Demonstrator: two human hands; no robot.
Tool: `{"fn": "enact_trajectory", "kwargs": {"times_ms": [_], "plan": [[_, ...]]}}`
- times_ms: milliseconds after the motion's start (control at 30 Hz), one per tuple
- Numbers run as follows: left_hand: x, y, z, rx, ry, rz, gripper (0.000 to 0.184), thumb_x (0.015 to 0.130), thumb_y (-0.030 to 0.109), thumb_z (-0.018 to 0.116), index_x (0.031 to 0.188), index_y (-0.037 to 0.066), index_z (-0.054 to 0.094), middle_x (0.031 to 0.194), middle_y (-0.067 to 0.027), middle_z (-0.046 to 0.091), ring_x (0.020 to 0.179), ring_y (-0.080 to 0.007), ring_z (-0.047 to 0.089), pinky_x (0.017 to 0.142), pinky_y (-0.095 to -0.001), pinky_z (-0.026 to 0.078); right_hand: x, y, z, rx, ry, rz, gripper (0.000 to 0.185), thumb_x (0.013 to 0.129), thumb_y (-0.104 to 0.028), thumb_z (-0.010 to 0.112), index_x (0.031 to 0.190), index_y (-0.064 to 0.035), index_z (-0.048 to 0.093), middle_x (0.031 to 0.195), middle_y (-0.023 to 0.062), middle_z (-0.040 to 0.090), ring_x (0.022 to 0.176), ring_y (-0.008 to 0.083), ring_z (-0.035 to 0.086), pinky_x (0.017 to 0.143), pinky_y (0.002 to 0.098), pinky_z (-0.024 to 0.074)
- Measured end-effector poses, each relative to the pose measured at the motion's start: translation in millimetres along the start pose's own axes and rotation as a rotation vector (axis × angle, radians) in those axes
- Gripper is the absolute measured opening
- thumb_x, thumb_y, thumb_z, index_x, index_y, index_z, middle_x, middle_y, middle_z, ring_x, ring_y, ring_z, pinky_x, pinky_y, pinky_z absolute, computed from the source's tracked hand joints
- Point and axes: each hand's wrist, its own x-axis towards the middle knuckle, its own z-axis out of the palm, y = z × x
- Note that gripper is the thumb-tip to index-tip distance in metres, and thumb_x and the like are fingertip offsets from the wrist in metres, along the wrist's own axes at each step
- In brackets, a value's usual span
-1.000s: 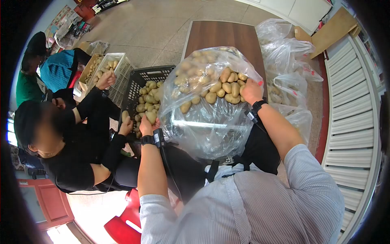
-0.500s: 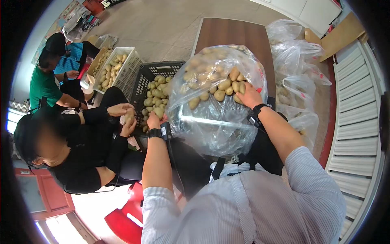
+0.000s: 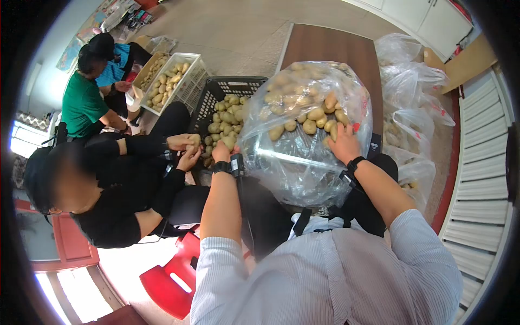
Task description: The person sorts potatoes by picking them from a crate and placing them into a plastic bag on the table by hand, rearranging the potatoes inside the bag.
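Observation:
Potatoes [image 3: 310,127] fill a large clear plastic bag [image 3: 287,179], which lies open toward me on a brown table [image 3: 330,43]. My right hand [image 3: 345,145] is at the bag's mouth, its fingers closed round a potato [image 3: 333,133] at the near edge of the pile. My left hand [image 3: 221,153] holds another potato [image 3: 228,143] at the near right corner of a black crate [image 3: 200,103]. Several greenish potatoes [image 3: 223,120] lie in that crate, just beyond my left hand.
Left of me, a co-worker in black [image 3: 124,189] holds a potato in both hands. Two more people sit farther back beside a white crate [image 3: 192,65] of potatoes. Filled plastic bags [image 3: 406,124] line the floor at right, near a white radiator [image 3: 476,162]. A red chair [image 3: 168,281] stands behind.
My right hand has drawn slightly back toward me along the pile, with a potato in its fingers. My left hand keeps its potato near the black crate. The whole view has shifted.

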Motion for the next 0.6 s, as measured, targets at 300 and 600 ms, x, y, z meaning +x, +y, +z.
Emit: {"fn": "enact_trajectory", "kwargs": {"times_ms": [300,600], "plan": [[-1.4,-3.9,-5.3,-0.218,0.047,-0.052,0.030,0.095,0.025,0.049,0.094,-0.004,0.060,0.086,-0.0149,0.063,0.067,-0.0253,0.062,0.052,-0.0362,0.048,-19.6,-7.5,7.8,-0.048,0.136,-0.295,0.050,0.077,-0.023,0.072,0.119,-0.0074,0.051,0.133,0.0147,0.044,0.099,0.0411,0.056,0.085,0.0487,0.0483],[-18.8,1.9,5.1,-0.370,0.012,0.046,0.025,0.093,0.021,0.052,0.085,-0.002,0.058,0.074,-0.0124,0.062,0.055,-0.0223,0.058,0.042,-0.0330,0.044,-15.0,-6.9,13.0,0.016,0.079,-0.316,0.040,0.080,-0.020,0.071,0.114,-0.0052,0.055,0.142,0.0077,0.040,0.115,0.0438,0.048,0.094,0.0495,0.0446]]}}
